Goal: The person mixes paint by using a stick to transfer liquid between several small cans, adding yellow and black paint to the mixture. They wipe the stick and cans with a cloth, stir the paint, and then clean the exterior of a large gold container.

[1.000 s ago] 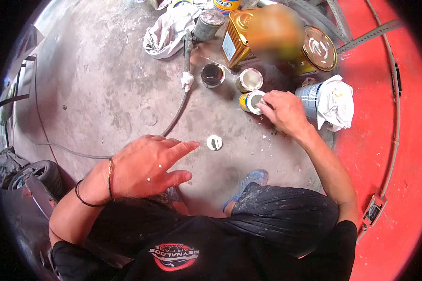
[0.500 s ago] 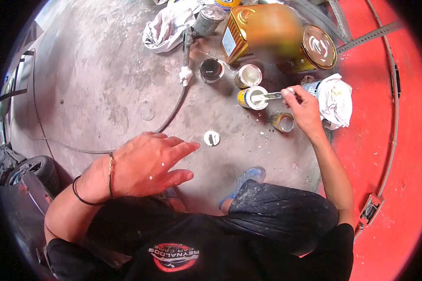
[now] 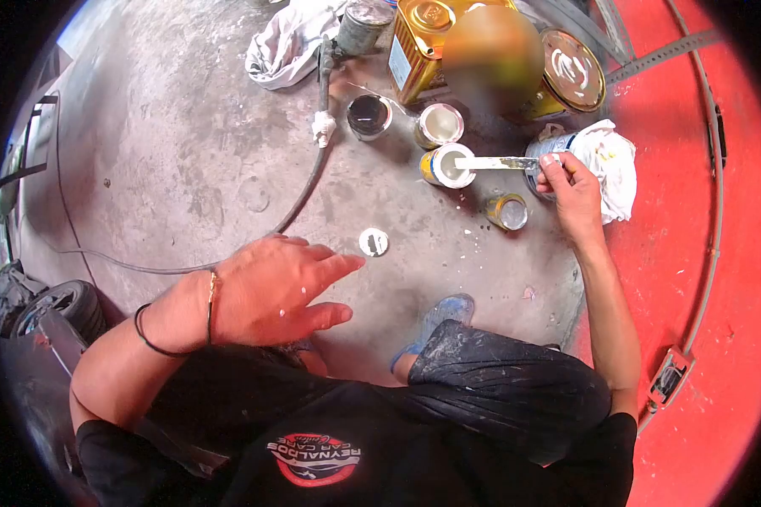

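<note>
My right hand [image 3: 573, 189] grips the handle end of a flat metal stirring blade [image 3: 495, 163]. The blade's other end rests in a small open can of white paint [image 3: 448, 165] on the concrete floor. A smaller open tin [image 3: 508, 211] stands just below the blade, near my right wrist. My left hand [image 3: 275, 291] hovers open over my knee, fingers spread and pointing right, holding nothing. A round white lid [image 3: 374, 242] lies on the floor just beyond its fingertips.
Behind the paint can stand a dark-filled can [image 3: 369, 116], a pale-filled can [image 3: 440, 124] and large yellow tins [image 3: 418, 42]. A white rag [image 3: 610, 165] drapes a can at right. A hose [image 3: 313, 165] crosses the floor. Red painted floor [image 3: 719, 279] lies to the right.
My right hand drew back to the right from the white paint can, pulling the stirring blade out flat across its rim. The small tin beneath it came into view. My left hand barely moved.
</note>
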Demonstrator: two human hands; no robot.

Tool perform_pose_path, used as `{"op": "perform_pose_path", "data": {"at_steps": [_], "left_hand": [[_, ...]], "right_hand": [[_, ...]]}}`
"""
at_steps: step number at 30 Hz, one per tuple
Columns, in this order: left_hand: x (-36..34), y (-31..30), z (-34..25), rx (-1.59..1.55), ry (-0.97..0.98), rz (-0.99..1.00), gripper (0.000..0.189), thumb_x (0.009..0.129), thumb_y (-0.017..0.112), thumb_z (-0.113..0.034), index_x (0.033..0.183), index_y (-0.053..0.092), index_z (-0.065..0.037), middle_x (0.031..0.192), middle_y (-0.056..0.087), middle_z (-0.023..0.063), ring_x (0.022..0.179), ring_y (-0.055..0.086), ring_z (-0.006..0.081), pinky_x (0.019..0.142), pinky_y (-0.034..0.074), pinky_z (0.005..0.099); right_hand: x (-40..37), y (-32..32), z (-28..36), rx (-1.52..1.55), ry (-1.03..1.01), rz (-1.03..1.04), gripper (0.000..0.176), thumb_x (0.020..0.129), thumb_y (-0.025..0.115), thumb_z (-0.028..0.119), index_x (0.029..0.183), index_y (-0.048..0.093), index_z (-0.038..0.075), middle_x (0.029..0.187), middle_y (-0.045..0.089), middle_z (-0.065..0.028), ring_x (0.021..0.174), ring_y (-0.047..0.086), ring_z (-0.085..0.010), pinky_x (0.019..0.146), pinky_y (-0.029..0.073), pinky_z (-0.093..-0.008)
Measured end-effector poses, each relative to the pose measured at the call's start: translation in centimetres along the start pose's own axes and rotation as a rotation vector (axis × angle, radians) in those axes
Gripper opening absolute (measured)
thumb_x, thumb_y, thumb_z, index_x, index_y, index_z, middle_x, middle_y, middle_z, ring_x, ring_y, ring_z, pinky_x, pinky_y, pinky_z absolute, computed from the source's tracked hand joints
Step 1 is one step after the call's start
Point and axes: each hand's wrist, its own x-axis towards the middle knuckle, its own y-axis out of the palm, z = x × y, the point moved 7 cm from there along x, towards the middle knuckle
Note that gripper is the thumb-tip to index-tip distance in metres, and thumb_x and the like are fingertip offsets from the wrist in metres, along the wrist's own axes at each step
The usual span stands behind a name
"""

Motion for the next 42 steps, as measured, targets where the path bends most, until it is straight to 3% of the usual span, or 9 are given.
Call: {"op": "perform_pose_path", "data": {"at_steps": [5,9,16,20,26,31,32,37,42], "left_hand": [[4.6,2.3,4.3,-0.19,-0.062,-0.287,0.072,0.101,0.074,-0.021,0.163,0.043,-0.004,0.134,0.069,0.0267,0.12,0.068,0.0479,0.106,0.056,0.0529],[13.5,-0.5,7.7,0.077,0.05,-0.662,0.077,0.098,0.072,-0.01,0.167,0.036,-0.007,0.151,0.06,0.0258,0.132,0.062,0.0478,0.112,0.054,0.0516],[17.6,-3.5,5.6,0.009,0.106,-1.062,0.058,0.096,0.073,-0.006,0.152,0.056,-0.006,0.141,0.068,0.0211,0.127,0.066,0.0437,0.107,0.056,0.0497],[16.5,1.4,2.8,-0.017,0.255,-0.965,0.047,0.093,0.076,-0.008,0.14,0.066,-0.009,0.123,0.074,0.0167,0.113,0.072,0.0392,0.095,0.059,0.047],[21.4,11.3,-2.0,0.084,0.266,-0.703,0.046,0.093,0.076,-0.015,0.138,0.066,-0.011,0.126,0.071,0.0147,0.119,0.068,0.0371,0.101,0.056,0.0497],[29.2,11.9,-6.0,0.372,0.106,-0.761,0.038,0.094,0.073,-0.018,0.132,0.07,-0.013,0.135,0.069,0.0113,0.135,0.059,0.0322,0.106,0.049,0.0518],[30.5,12.1,-6.2,0.385,0.053,-0.704,0.036,0.094,0.072,-0.019,0.13,0.071,-0.014,0.135,0.069,0.0108,0.136,0.058,0.0316,0.106,0.048,0.0519],[33.1,12.9,-5.3,0.386,-0.053,-0.548,0.027,0.095,0.07,-0.019,0.12,0.077,-0.015,0.136,0.068,0.0094,0.135,0.057,0.03,0.107,0.046,0.0532],[32.7,12.9,-5.1,0.452,-0.012,-0.639,0.042,0.097,0.068,-0.019,0.138,0.066,-0.012,0.126,0.072,0.0098,0.127,0.063,0.03,0.108,0.045,0.0533]], "right_hand": [[-0.5,0.3,1.0,0.01,-0.004,0.011,0.033,0.109,0.074,0.032,0.113,0.076,0.0,0.09,0.073,-0.0019,0.082,0.067,-0.008,0.079,0.056,-0.0258],[-1.0,1.3,2.1,0.027,-0.04,0.042,0.031,0.108,0.074,0.03,0.112,0.075,-0.001,0.089,0.073,-0.0018,0.082,0.067,-0.0079,0.078,0.057,-0.0264],[-2.3,1.5,3.1,-0.016,-0.055,0.03,0.028,0.107,0.074,0.027,0.109,0.075,-0.001,0.088,0.073,-0.002,0.081,0.067,-0.0076,0.075,0.055,-0.0268],[-1.6,1.4,2.6,-0.076,-0.111,0.038,0.031,0.105,0.075,0.031,0.109,0.077,0.0,0.084,0.074,-0.0025,0.078,0.065,-0.0084,0.072,0.054,-0.0292],[-0.5,3.3,3.9,-0.279,-0.176,0.109,0.026,0.106,0.074,0.027,0.106,0.075,0.002,0.082,0.069,0.0026,0.077,0.062,-0.0051,0.07,0.05,-0.026],[-0.2,3.8,3.2,-0.272,-0.187,0.143,0.026,0.106,0.075,0.028,0.106,0.075,0.002,0.083,0.069,0.0024,0.077,0.061,-0.0051,0.07,0.05,-0.0263],[-0.3,3.5,3.4,-0.206,-0.2,0.098,0.034,0.1,0.078,0.034,0.106,0.077,0.001,0.079,0.072,-0.0061,0.074,0.062,-0.0121,0.07,0.053,-0.0337],[-0.4,2.7,3.3,-0.133,-0.156,0.089,0.031,0.101,0.077,0.032,0.107,0.078,0.001,0.079,0.073,-0.0032,0.073,0.062,-0.0088,0.068,0.053,-0.0304],[-0.4,2.5,3.1,-0.126,-0.103,0.123,0.024,0.106,0.075,0.024,0.107,0.075,0.001,0.086,0.071,0.0001,0.08,0.065,-0.0067,0.074,0.054,-0.026]]}}
